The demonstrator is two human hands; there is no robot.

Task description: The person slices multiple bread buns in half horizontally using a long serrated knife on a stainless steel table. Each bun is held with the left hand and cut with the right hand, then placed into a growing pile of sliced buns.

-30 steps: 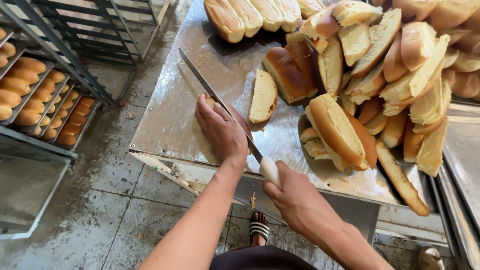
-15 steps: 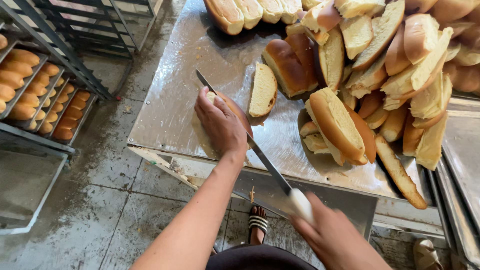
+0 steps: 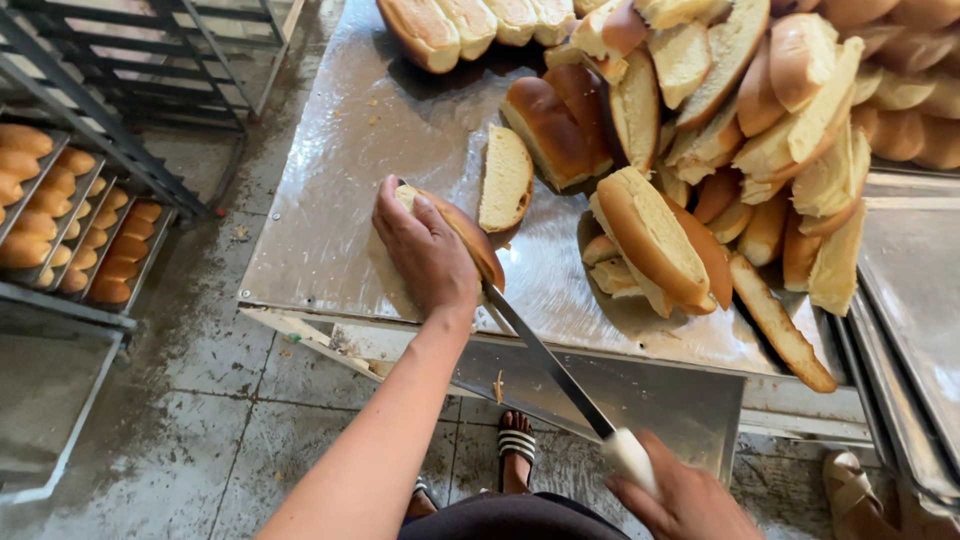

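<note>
My left hand (image 3: 425, 250) presses down on a long brown bread roll (image 3: 468, 236) that lies on the steel table (image 3: 330, 200) near its front edge. My right hand (image 3: 680, 500) grips the white handle of a long knife (image 3: 560, 375), low in the view and off the table's front. The blade runs up and to the left into the near end of the roll under my left hand. A cut half of a roll (image 3: 506, 180) lies crumb side up just behind the held roll.
A big heap of whole and split rolls (image 3: 730, 130) covers the table's back and right. Metal trays (image 3: 915, 300) sit at the right. A rack with trays of small rolls (image 3: 70, 220) stands at the left over a wet tiled floor. Sandalled feet (image 3: 517, 445) show below.
My right hand has drawn the knife back toward me, so less blade lies past the roll. My left hand has stayed on the roll.
</note>
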